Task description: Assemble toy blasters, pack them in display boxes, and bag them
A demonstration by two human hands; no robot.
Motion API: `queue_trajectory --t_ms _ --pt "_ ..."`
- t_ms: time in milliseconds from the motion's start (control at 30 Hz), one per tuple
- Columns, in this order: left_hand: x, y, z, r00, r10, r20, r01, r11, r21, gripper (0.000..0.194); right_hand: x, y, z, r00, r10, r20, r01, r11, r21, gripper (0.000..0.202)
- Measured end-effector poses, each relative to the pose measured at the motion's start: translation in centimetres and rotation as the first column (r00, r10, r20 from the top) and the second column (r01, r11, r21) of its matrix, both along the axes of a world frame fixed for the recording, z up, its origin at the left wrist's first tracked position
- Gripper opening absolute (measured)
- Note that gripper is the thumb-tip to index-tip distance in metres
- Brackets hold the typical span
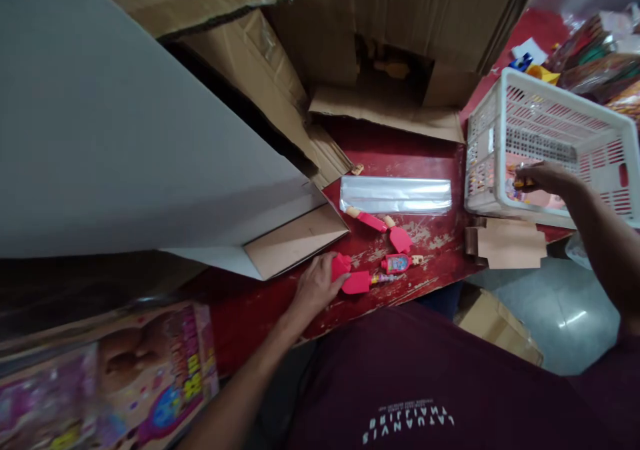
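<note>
My left hand (316, 283) is on the red table, its thumb and fingers closed round a pinkish-red plastic piece (341, 265). By its thumb tip lies a second red piece (356, 283) with a yellow and purple stem pointing right. More red pieces lie close by: a long one (373, 221), a squarish one (401, 239), and one with a picture label (397, 263). My right hand (544, 178) reaches into the white plastic crate (505, 137). Its fingers are closed on a small orange-brown item (523, 182), too small to name. Small packets partly show beneath it.
A stack of clear plastic bags (395, 195) lies behind the red pieces. Cardboard boxes (400, 17) stand at the back, one with a cut opening. A large white box (125, 137) leans at left, above a printed toy package (150, 377). Bagged goods (600, 70) lie beyond the crate.
</note>
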State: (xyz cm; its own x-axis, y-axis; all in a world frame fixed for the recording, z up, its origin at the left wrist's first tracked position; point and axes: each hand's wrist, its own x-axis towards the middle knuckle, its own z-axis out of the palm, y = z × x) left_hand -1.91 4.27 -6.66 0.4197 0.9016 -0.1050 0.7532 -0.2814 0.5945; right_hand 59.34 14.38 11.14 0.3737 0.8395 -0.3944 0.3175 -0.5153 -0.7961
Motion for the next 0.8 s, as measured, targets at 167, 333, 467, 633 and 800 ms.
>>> queue_trajectory --t_ms 167,333,467,633,800 --pt "2.5 0.0 4.1 0.952 0.166 0.256 -0.196 0.976 0.094 0.059 -5.8 -7.2 6.4 0.991 -0.069 -0.115 0.090 0.979 0.184 0.033" --pt "8.2 -1.6 11.5 0.694 0.213 0.688 0.069 0.931 -0.358 0.051 -17.2 -14.6 8.3 0.959 0.103 -0.263 -0.006 0.938 0.347 0.036" --pt "11.7 -4.1 15.2 0.680 0.080 0.728 0.270 0.897 -0.351 0.054 -23.2 -18.2 7.1 0.928 0.157 -0.337 -0.043 0.945 0.324 0.039" --pt "11.7 -6.6 17.1 0.736 -0.049 0.675 0.357 0.876 -0.325 0.058 -26.2 -20.8 5.2 0.932 0.259 -0.253 -0.194 0.948 0.254 0.035" --pt "10.8 -7.6 17.6 0.786 -0.120 0.607 0.384 0.863 -0.327 0.071 -27.0 -21.4 5.1 0.858 0.512 0.035 -0.504 0.826 0.252 0.038"
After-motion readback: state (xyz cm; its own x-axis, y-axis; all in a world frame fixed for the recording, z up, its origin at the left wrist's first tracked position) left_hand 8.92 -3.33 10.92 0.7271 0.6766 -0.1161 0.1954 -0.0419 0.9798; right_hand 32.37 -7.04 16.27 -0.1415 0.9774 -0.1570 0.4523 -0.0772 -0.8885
